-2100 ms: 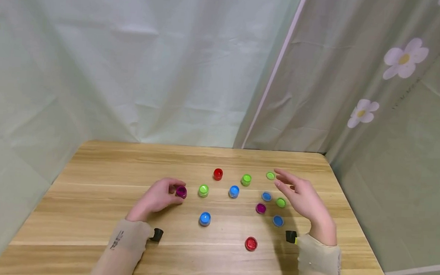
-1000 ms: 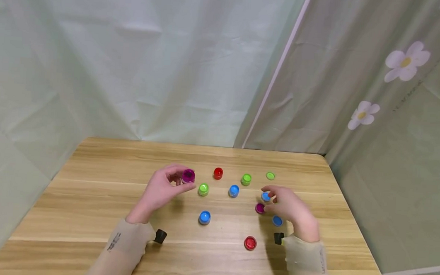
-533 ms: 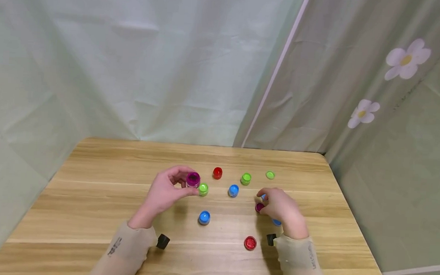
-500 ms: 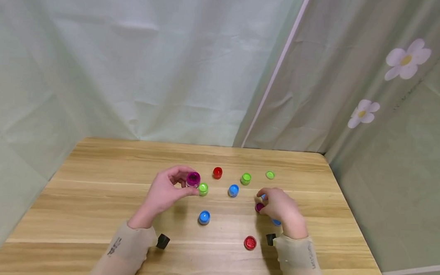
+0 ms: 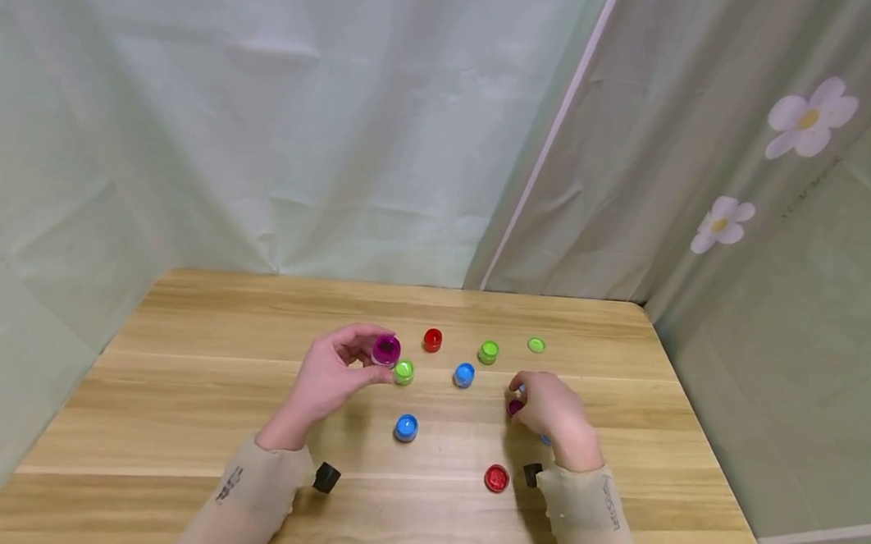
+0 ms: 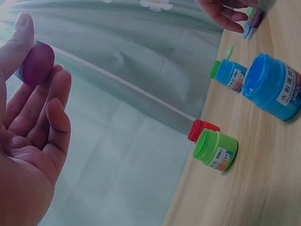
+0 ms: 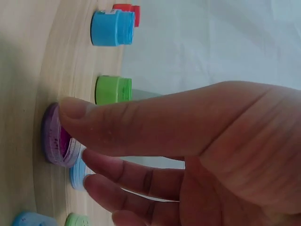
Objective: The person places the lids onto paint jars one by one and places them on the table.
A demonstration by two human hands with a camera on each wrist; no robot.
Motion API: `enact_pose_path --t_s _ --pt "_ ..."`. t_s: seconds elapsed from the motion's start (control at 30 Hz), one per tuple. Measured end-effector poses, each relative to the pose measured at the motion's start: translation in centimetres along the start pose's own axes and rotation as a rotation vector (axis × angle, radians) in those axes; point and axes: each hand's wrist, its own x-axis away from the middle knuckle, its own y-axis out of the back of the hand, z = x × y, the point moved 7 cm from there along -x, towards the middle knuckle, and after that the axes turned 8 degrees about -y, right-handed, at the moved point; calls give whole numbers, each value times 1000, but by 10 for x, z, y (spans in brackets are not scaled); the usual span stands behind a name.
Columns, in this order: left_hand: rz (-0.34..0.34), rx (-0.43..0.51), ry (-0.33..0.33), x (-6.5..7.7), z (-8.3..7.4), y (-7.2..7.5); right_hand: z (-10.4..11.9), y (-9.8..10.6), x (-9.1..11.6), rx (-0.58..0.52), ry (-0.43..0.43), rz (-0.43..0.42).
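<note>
My left hand (image 5: 336, 374) holds an uncapped purple paint jar (image 5: 386, 349) above the table between thumb and fingers. Its round purple end (image 6: 38, 64) faces the left wrist view. An open green jar (image 5: 404, 372) stands just right of it. Lower on the right, my right hand (image 5: 552, 408) pinches at a purple lid (image 7: 60, 136), the thumb over its rim and the other fingers curled close by. That lid sits at the tabletop, inside up. A blue lid (image 7: 77, 174) lies right behind it, mostly covered by the hand in the head view.
Open jars stand mid-table: red (image 5: 433, 340), another green (image 5: 489, 352), and two blue ones, far (image 5: 464, 374) and near (image 5: 407, 427). A green lid (image 5: 537, 345) lies at the back right, a red lid (image 5: 497, 478) near the front. Curtains surround the wooden table (image 5: 178, 390).
My left hand has lifted the purple jar off the table and brought it rightward. The right hand has come down and left from above the lids to the purple lid.
</note>
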Motion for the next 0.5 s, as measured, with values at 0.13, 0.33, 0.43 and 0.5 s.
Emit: enact_pose_path --t_s 0.13,0.33,0.43,0.5 --pt "6 9 5 0 -1 -1 1 0 0 4 -5 -11" --pt "13 -3 21 0 -1 -3 0 -3 -1 1 -23 -9" --pt "19 -5 13 0 -1 -4 0 -4 -3 8 -18 -16" --pt "27 0 7 0 -1 -5 0 -5 -3 15 -16 -20"
